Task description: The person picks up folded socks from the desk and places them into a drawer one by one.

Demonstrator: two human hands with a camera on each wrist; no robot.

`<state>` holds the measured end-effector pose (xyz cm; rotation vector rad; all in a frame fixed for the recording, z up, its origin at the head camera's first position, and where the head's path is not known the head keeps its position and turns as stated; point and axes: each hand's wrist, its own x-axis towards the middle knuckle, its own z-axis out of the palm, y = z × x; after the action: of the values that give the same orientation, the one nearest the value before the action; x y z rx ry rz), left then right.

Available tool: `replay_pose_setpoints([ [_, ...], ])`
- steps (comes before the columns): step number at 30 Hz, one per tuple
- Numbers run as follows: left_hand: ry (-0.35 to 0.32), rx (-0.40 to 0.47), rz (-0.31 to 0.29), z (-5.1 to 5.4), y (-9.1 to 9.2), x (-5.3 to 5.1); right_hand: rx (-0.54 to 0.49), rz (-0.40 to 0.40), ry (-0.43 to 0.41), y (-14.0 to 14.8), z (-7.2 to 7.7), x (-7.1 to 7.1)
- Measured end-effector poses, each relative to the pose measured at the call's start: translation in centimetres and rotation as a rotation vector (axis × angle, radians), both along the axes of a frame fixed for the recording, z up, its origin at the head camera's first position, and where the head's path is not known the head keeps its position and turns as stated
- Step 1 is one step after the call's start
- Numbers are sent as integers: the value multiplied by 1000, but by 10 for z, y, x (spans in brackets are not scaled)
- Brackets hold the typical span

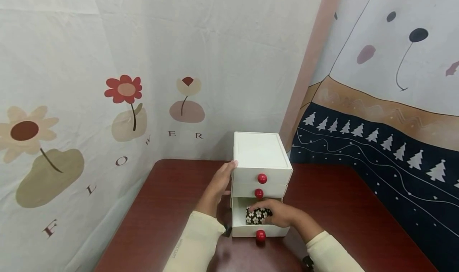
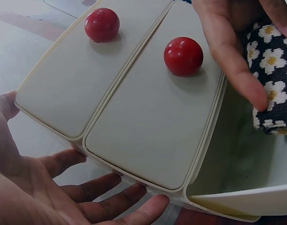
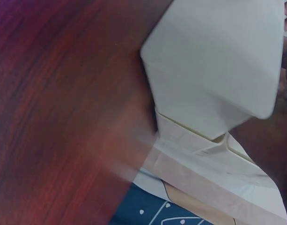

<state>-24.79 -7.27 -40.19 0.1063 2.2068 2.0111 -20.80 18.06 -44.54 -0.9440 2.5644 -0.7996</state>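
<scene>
A small white cabinet [image 1: 261, 150] with three stacked drawers and round red knobs stands on the table. Its bottom drawer [image 1: 245, 231] is pulled out, while the upper two are closed. Inside that drawer is a folded black knitted cloth [image 1: 256, 216] with white daisies, also seen in the left wrist view. My right hand [image 1: 280, 213] reaches in from the right and grips the cloth between thumb and fingers. Against the cabinet's left side rests my left hand [image 2: 45, 187], fingers spread along the edge. The right wrist view shows mostly the drawer's outside [image 3: 213, 61]; that hand is almost hidden there.
The cabinet stands on a dark reddish-brown table [image 1: 172, 204]. Behind it hangs a pale cloth with printed flowers [image 1: 123, 89] and letters. To the right is another hanging cloth with a bear face and white trees [image 1: 387, 142].
</scene>
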Motion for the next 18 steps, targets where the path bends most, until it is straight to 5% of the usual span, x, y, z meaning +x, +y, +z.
replay_pose_setpoints([
  [10, -14, 3, -5, -1, 1, -1, -58, 17, 143, 14, 13, 17],
  [18, -11, 12, 6, -1, 2, -3, -157, -242, 528, -4, 3, 57],
])
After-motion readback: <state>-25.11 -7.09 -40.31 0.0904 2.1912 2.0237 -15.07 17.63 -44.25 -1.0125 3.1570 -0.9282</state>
